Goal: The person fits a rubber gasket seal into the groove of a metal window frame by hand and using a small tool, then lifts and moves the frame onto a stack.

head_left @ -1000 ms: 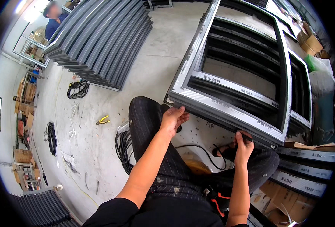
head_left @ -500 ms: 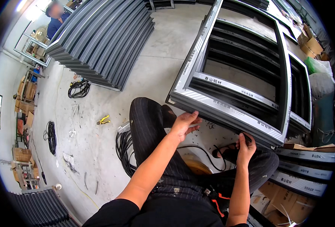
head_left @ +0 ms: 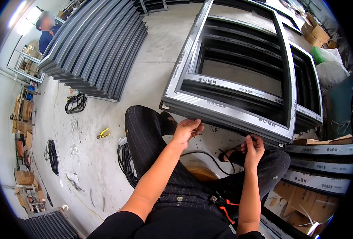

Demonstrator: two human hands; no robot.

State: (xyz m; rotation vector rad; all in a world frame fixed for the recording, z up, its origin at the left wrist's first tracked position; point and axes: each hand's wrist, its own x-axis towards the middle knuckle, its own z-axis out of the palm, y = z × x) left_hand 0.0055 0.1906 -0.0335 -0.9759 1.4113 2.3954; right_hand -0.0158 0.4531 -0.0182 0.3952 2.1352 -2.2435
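A dark window frame (head_left: 240, 109) with whitish protective film lies on top of a stack of frames in front of me. My left hand (head_left: 186, 133) is at its near edge, left of the middle, fingers curled and thumb against them. Further right on the same edge, my right hand (head_left: 253, 148) pinches with thumb and forefinger. Whatever thin piece either hand grips is too small to make out. A black cord (head_left: 202, 154) runs across the floor below the frame. Pliers with red-orange handles (head_left: 226, 213) lie at my waist.
A tall stack of grey profiles (head_left: 92, 47) stands at far left, a person (head_left: 47, 36) behind it. Yellow-handled pliers (head_left: 103, 133) and black cable coils (head_left: 76, 103) lie on the floor. Filmed profiles (head_left: 320, 165) and cardboard (head_left: 304, 203) are at my right.
The whole view has shifted, so the frame appears further left. My left hand has slid slightly right along the near edge, and the fingers of both hands are more tightly curled.
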